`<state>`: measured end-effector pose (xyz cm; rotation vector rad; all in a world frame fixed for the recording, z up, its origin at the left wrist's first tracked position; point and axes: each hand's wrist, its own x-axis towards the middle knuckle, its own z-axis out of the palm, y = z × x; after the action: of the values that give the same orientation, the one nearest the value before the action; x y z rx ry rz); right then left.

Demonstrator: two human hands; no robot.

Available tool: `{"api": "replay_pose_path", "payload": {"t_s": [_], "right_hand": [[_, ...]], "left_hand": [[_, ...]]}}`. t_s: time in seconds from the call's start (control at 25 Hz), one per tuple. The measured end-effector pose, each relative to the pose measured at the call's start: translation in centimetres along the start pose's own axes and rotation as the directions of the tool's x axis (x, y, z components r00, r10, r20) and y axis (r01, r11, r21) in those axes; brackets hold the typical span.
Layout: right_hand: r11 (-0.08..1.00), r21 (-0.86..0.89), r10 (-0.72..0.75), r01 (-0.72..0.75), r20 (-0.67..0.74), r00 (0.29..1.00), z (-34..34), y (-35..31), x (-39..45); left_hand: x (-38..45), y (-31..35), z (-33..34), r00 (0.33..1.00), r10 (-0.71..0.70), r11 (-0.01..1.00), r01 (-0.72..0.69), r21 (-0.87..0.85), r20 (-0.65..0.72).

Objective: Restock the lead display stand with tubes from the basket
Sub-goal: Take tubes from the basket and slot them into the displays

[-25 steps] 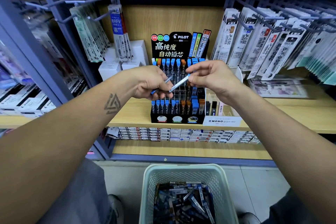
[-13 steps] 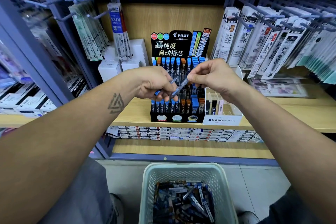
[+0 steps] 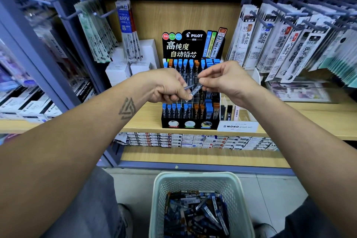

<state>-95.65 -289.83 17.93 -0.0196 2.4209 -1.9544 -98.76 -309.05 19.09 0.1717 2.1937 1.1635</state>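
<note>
Clear plastic tube is hanging tilted between your hands, just in front of the black lead display stand on the wooden shelf. Your right hand is pinching its upper end, grip closed tight. Your left hand is curling around a second tube. Below, the pale green basket is sitting on the floor, holding many more tubes.

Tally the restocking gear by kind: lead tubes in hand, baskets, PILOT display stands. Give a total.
Lead tubes in hand: 2, one in the left hand, one in the right hand
Basket: 1
PILOT display stand: 1
Total: 4
</note>
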Motion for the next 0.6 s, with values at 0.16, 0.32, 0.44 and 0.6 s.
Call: {"api": "replay_pose_path", "payload": {"t_s": [0.16,0.32,0.44,0.6], "right_hand": [[0.977,-0.19,-0.097,0.095,0.0,0.995,-0.1,0.0,0.2],[0.805,-0.57,-0.163,0.164,0.054,0.985,0.5,-0.1,0.6],[0.737,-0.652,-0.154,0.18,0.097,0.983,1.1,0.0,0.5],[0.717,-0.671,-0.162,0.186,0.1,0.982,1.8,0.4,0.6]], "left_hand": [[0.1,0.3,-0.1,0.998,-0.035,0.998,0.038,0.051,-0.057],[-0.1,0.8,-0.1,0.99,-0.02,1.0,0.023,0.02,-0.139],[-0.3,1.0,-0.1,0.988,0.003,0.999,0.003,0.043,-0.152],[-0.7,0.8,-0.7,0.974,0.058,0.995,-0.038,0.097,-0.219]]}}
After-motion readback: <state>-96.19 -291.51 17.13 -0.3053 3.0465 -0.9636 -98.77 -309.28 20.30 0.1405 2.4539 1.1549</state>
